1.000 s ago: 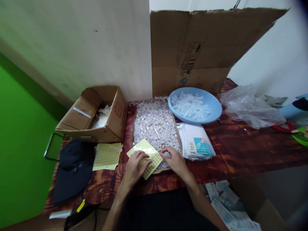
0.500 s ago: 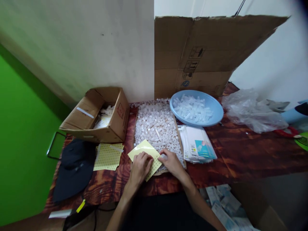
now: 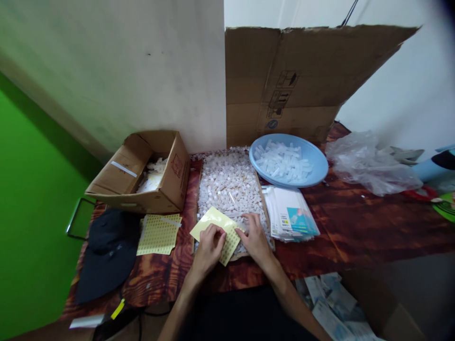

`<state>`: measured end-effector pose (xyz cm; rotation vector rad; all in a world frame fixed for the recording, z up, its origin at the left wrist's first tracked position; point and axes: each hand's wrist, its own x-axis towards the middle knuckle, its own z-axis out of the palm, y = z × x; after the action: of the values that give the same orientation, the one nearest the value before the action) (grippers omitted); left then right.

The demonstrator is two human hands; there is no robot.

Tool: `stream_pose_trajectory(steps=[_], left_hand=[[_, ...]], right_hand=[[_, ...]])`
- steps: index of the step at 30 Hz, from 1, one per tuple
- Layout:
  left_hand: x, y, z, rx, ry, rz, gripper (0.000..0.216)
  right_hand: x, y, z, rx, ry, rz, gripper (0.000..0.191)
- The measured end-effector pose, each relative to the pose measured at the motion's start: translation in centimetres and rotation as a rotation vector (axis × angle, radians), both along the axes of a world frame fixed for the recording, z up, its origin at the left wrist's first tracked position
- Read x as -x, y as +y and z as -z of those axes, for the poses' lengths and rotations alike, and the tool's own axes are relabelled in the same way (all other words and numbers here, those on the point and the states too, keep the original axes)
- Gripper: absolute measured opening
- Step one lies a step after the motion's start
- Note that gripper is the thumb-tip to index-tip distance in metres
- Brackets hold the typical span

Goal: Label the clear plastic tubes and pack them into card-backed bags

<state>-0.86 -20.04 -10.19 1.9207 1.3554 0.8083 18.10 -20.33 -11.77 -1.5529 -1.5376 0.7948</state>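
A pale yellow sheet of small round stickers (image 3: pixel 230 244) lies tilted over the near end of a shallow tray (image 3: pixel 263 208). My left hand (image 3: pixel 209 246) grips this sheet, thumb and fingertips pinched on its middle. At the sheet's right corner, my right hand (image 3: pixel 256 244) has thumb and fingers apart; its thumb tip is by the sheet's edge and its fingers reach over the tray. I cannot make out anything held in it. Many small whitish plastic pieces (image 3: pixel 227 182) fill the tray.
A blue basin (image 3: pixel 318 163) of translucent strips stands behind a stack of printed packets (image 3: pixel 293 218). Leftward are an open cardboard box (image 3: pixel 174 184), more sticker sheets (image 3: pixel 159 237) and a black cap (image 3: pixel 110 255). A plastic bag (image 3: pixel 373 166) lies right; packets (image 3: pixel 330 303) fill a box below.
My right hand has spread its fingers, and the small whitish piece at its fingertips no longer shows there. The sheet has shifted slightly right in my left hand. The view has moved a little.
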Motion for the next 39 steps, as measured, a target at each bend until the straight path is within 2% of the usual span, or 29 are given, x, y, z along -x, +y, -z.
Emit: stream_pose_trajectory(steps=[2,6,10,17,26,31,35,37,39], left_hand=[[-0.1,0.2,-0.8,0.022,-0.074,-0.003,0.021],[-0.5,0.6,-2.8,0.032,-0.183,0.002,0.022],[-1.1,0.8,-4.1,0.049,-0.288,0.02,0.019],[-1.8,0.6,-3.9,0.061,-0.313,0.002,0.018],[-2.3,0.6,-4.6,0.043,-0.249,-0.054,0.017],[-2.5,0.6,-4.2,0.107,-0.352,-0.081,0.017],[-2.0,2.1,-5.3,0.224,-0.464,-0.052,0.031],[-2.6,3.6,-6.0,0.199,-0.42,-0.071,0.033],[-4.5,5.2,-6.3,0.177,-0.347,-0.044,0.035]], right_hand=[[0.1,-0.1,-0.3,-0.075,0.001,0.0,0.025],[0.3,-0.2,-1.5,-0.193,0.045,-0.165,0.019],[0.5,-0.3,-2.2,-0.265,0.084,-0.241,0.017],[0.2,-0.4,-2.1,-0.274,0.074,-0.25,0.023],[0.0,-0.4,-1.7,-0.294,0.039,-0.261,0.031],[-0.2,-0.5,-2.5,-0.259,0.085,-0.286,0.023],[-0.9,-0.9,-4.1,-0.195,0.158,-0.257,0.013],[-1.5,-1.0,-4.7,-0.21,0.227,-0.21,0.02],[-2.2,-1.2,-5.2,-0.258,0.3,-0.15,0.031]])
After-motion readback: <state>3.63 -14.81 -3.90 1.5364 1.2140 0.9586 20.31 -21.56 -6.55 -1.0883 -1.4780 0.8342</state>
